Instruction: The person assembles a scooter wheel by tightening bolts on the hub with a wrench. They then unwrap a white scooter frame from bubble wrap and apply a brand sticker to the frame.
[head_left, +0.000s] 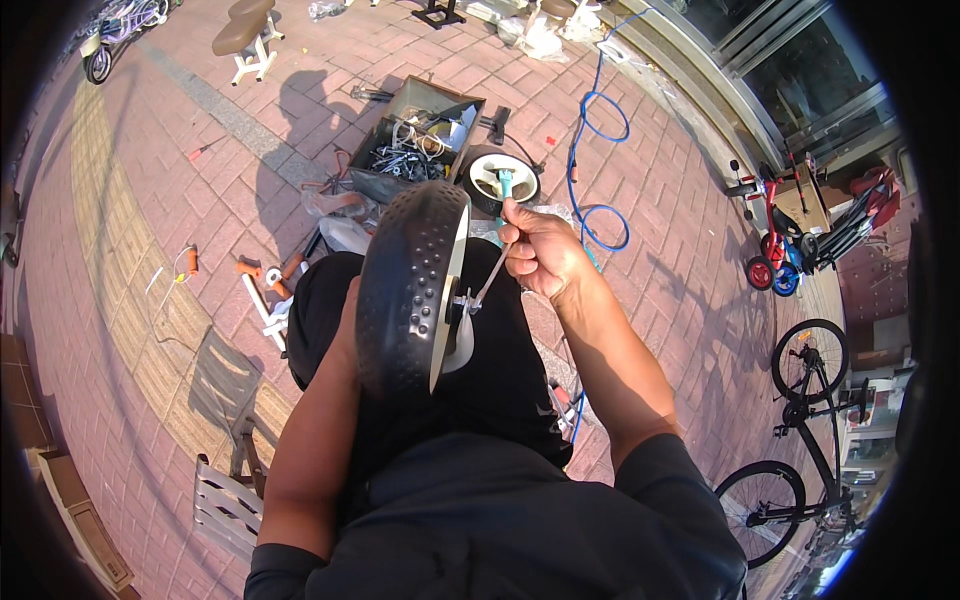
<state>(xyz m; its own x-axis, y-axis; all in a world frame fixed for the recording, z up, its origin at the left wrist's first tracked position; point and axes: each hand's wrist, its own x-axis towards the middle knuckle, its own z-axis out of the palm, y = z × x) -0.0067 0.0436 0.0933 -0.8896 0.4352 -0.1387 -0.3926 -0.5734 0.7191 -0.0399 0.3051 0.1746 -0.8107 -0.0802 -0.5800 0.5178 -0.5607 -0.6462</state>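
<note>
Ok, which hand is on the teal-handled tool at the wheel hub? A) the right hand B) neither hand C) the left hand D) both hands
A: the right hand grips the tool with its tip at the hub of the black wheel, while the left hand, mostly hidden, steadies the wheel from behind.

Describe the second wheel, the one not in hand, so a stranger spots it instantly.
Start at the open toolbox full of metal parts on the brick paving. The loose wheel lies flat at its right corner, cream hub facing up, unlike the black studded wheel held upright on the lap.
</note>
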